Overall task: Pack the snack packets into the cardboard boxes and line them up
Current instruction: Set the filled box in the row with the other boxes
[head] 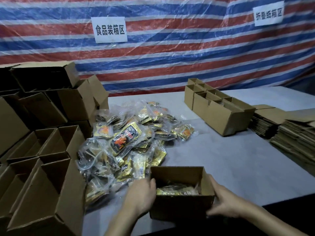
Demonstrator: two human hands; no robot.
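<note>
Two hands grip a part-filled box (182,208) at the surface's (238,159) front edge.
The left hand (141,195) curls its fingers (152,182) over the box's left wall, and the right hand (223,204) clasps the right wall; gold packets (179,190) lie inside. A loose pile (127,142) sits just behind, left of centre; a row of boxes (221,108) stands toward the far right corner. Empty boxes (42,150) crowd the left edge.

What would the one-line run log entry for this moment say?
left hand, right hand: hold cardboard box by its sides | inside: snack packets | loose pile: beside box, left | box row: far right
</note>
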